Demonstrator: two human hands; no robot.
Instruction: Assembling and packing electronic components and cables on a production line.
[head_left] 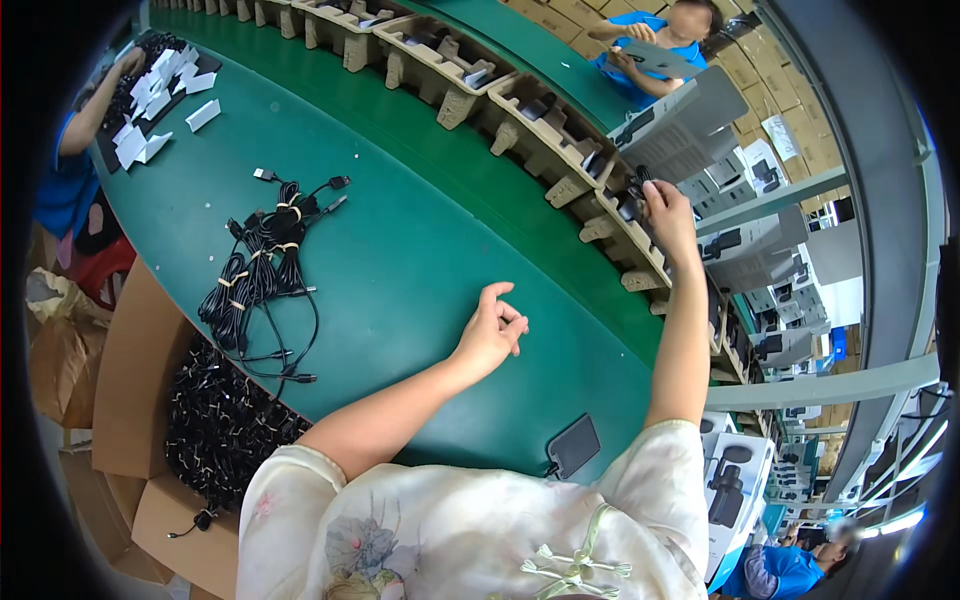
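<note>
Green conveyor bench point(420, 260): right hand point(668, 215) pinching black cable point(640, 183) into pulp tray point(625, 225); left hand point(490, 330) idle, fingers loosely curled (bundled cables point(262, 265) within reach).

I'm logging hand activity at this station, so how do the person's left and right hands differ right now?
The left hand hovers above the green table, fingers curled and empty. The right hand reaches farther out, placing a black cable bundle into a pulp tray on the conveyor. Both are bare.

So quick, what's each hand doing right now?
Left hand: empty, fingers loosely curled, above the green table.
Right hand: closed on a black cable bundle at a pulp tray.
</note>
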